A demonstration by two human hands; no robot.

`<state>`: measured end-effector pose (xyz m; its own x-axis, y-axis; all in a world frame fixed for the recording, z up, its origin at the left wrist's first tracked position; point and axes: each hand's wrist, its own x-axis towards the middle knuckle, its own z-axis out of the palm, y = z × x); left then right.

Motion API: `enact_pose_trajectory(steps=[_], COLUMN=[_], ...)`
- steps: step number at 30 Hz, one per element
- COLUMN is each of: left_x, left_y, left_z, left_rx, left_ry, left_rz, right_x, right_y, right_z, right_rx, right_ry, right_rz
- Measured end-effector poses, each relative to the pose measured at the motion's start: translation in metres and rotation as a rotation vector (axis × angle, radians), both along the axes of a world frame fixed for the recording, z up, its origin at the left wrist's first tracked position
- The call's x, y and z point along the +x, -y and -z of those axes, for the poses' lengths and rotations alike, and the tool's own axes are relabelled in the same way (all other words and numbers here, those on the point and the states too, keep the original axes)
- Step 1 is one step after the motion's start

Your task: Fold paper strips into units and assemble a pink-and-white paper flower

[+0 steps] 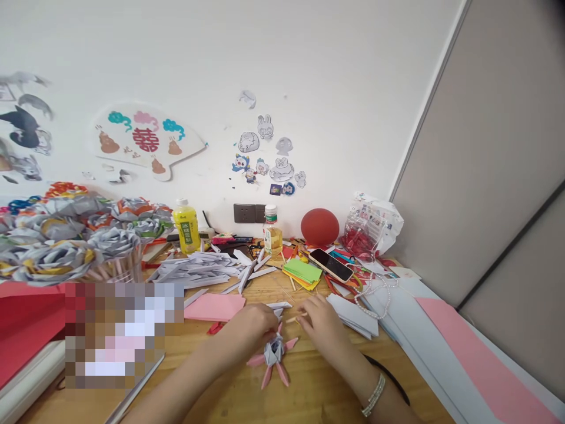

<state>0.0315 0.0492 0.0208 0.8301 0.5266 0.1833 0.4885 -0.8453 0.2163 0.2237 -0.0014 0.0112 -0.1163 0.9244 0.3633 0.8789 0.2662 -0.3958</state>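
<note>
Two bare hands at work over a wooden table (pixel 238 403). Left hand (pixel 260 323) curled, fingertips down at the upper edge of a folded-paper flower (pixel 274 351) — cannot tell whether pinched on the paper, with knuckles in the way. Right hand (pixel 315 321) pinching a thin pale stick (pixel 295 318) between thumb and fingers, beaded bracelet (pixel 374 396) at the wrist. Flower on the tabletop, just below and between both hands: grey-white centre, pink points around. Beside the right forearm, a dark curved strip (pixel 391 377), partly hidden by the arm. To the left, a pixelated patch (pixel 123 335), impossible to make out.

Farther off, pink paper (pixel 216 306), folded white strips (pixel 198 269), green sheets (pixel 302 271) and a dark-screened phone (pixel 331 265). At far left, paper roses (pixel 117 241), cut off by the edge, stems in a clear holder (pixel 136 271).

Beyond, a yellow drink bottle (pixel 186 227), 冰糖 legible on its green label; a clear bottle (pixel 272 235) partly filled with pale yellow liquid, label too small to read; a printed plastic bag (pixel 375 221), red contents indistinct. On the wall (pixel 335 70), a fan-shaped cutout (pixel 145 159) marked with a red 囍 — and cartoon cutouts (pixel 265 126).
</note>
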Motion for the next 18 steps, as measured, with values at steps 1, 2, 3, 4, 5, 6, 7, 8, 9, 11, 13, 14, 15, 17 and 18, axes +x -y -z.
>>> enact_pose_trajectory(steps=[1,2,3,4,5,6,7,8,9,11,13,14,15,17,18], left_x=[0.001,0.001,0.002,0.003,0.003,0.003,0.004,0.004,0.005,0.005,0.005,0.004,0.002,-0.003,-0.006], left_y=[0.000,0.001,0.001,0.001,0.002,0.003,0.004,0.005,0.005,0.007,0.008,0.008,0.009,0.011,0.013], left_z=[0.000,-0.001,-0.002,-0.003,-0.004,-0.005,-0.007,-0.007,-0.007,-0.007,-0.007,-0.008,-0.011,-0.020,-0.025], left_rx=[0.002,0.005,0.006,0.006,0.005,0.002,-0.004,-0.013,-0.024,-0.052,-0.083,-0.095,-0.109,-0.146,-0.188], left_ry=[-0.009,-0.018,-0.027,-0.034,-0.040,-0.045,-0.049,-0.052,-0.053,-0.051,-0.041,-0.037,-0.032,-0.020,-0.007], left_rz=[0.005,0.009,0.012,0.013,0.013,0.012,0.011,0.009,0.008,0.004,0.000,0.000,0.003,0.020,0.036], right_x=[0.000,-0.001,-0.002,-0.004,-0.006,-0.007,-0.009,-0.011,-0.012,-0.013,-0.014,-0.014,-0.014,-0.014,-0.014], right_y=[0.000,0.001,0.002,0.003,0.005,0.007,0.009,0.011,0.012,0.014,0.014,0.014,0.013,0.013,0.013], right_z=[0.000,0.000,0.000,-0.001,-0.003,-0.004,-0.006,-0.007,-0.008,-0.009,-0.008,-0.007,-0.006,-0.005,-0.004], right_rx=[0.000,-0.003,-0.012,-0.029,-0.057,-0.089,-0.122,-0.152,-0.180,-0.221,-0.256,-0.268,-0.276,-0.282,-0.279], right_ry=[0.000,-0.007,-0.021,-0.043,-0.066,-0.088,-0.105,-0.114,-0.117,-0.114,-0.107,-0.106,-0.108,-0.117,-0.121], right_rz=[0.004,-0.004,-0.027,-0.062,-0.106,-0.152,-0.196,-0.229,-0.250,-0.263,-0.264,-0.264,-0.266,-0.271,-0.267])
